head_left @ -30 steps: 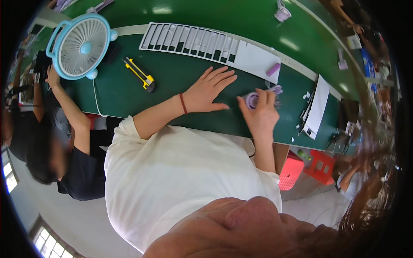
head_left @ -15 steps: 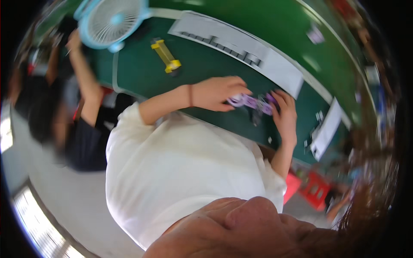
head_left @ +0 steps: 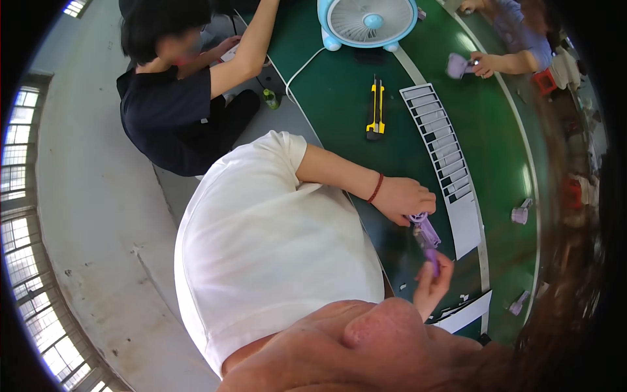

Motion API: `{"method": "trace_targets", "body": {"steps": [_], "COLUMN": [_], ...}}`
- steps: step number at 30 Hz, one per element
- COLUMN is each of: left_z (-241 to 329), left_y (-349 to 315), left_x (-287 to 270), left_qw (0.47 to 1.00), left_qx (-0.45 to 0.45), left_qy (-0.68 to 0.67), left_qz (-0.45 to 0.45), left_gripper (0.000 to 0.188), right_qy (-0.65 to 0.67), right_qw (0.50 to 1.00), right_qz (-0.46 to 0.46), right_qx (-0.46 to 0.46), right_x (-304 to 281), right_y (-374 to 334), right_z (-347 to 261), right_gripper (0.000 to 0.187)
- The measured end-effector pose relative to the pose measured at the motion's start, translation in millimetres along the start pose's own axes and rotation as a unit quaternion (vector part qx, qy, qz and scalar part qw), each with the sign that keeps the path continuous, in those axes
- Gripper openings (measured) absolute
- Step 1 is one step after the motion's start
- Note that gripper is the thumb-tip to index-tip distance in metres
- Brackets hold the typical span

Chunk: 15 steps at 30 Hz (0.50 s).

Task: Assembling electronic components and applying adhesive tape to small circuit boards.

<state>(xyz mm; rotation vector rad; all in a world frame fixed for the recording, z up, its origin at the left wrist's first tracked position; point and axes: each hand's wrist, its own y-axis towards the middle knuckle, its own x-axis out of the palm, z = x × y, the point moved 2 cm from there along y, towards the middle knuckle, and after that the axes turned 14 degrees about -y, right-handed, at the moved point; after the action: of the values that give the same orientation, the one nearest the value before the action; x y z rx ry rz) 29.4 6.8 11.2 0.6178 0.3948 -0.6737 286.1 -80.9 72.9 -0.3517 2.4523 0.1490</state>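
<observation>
A small purple handheld fan [head_left: 427,231] is between my hands, just above the green table, its round grille toward my left hand. My left hand [head_left: 406,198] closes over that round end, with a red band at the wrist. In my right hand [head_left: 435,285], thumb and fingers pinch a narrow purple handle piece [head_left: 431,259], which meets or overlaps the lower end of the fan. Whether the two are joined I cannot tell. Small dark and metallic parts show between them, too small to make out.
Beyond my hands lies a long white sheet with dark-edged strips [head_left: 444,153]. A yellow-and-black utility knife [head_left: 375,112], a light-blue table fan [head_left: 372,21] and a white sheet [head_left: 465,315] with black scraps are around. Purple fans [head_left: 520,213] sit farther off; two other people work nearby.
The view has turned, so the table now runs down the right side. The purple parts, spread between my hands before, now line up closely, with the narrow piece against the fan's lower end.
</observation>
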Motion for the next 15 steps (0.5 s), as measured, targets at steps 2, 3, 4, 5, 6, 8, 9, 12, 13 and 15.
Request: {"method": "trace_targets", "body": {"steps": [2,3,4,5,6,8,9,12,13,15], "left_z": [7.2,6.7,10.7,12.1,8.0,-3.7,-4.6,-2.8,0.8,2.9], "left_y": [4.9,8.1,8.5,11.8,16.7,15.3,19.6,22.7,20.7,10.0], "left_x": [4.8,7.9,6.9,12.4,20.3,28.2,33.3,34.7,29.9,18.4], "left_qw": [0.995,0.995,0.988,0.973,0.974,0.984,0.988,0.986,0.981,0.979], "left_qx": [0.014,0.017,0.093,0.175,0.178,0.15,0.146,0.16,0.173,0.167], "left_qy": [0.102,0.103,0.119,0.129,0.126,0.093,0.051,0.008,0.013,0.019], "left_qz": [-0.008,-0.012,0.036,0.072,0.068,0.014,0.024,0.05,0.087,0.119], "left_gripper": [0.051,0.051,0.047,0.044,0.044,0.035,0.031,0.026,0.023,0.023], "right_qy": [0.05,0.047,0.044,0.078,0.113,0.116,0.106,0.038,0.03,-0.006], "right_qw": [0.997,0.997,0.996,0.996,0.993,0.992,0.991,0.989,0.991,0.991], "right_qz": [-0.051,-0.066,-0.074,-0.04,-0.005,0.039,0.084,0.146,0.133,0.13], "right_qx": [0.0,0.015,0.007,-0.019,-0.044,-0.015,0.022,0.005,0.004,0.004], "right_x": [13.2,14.4,15.0,14.2,11.2,3.2,-2.4,1.1,6.5,19.6], "right_y": [-3.9,-3.1,4.9,7.8,8.2,18.8,14.0,16.5,21.5,36.5], "right_z": [-25.9,-27.2,-29.1,-25.8,-19.1,-1.2,11.7,43.9,45.9,36.0], "right_gripper": [0.023,0.026,0.026,0.026,0.025,0.027,0.027,0.024,0.022,0.022]}}
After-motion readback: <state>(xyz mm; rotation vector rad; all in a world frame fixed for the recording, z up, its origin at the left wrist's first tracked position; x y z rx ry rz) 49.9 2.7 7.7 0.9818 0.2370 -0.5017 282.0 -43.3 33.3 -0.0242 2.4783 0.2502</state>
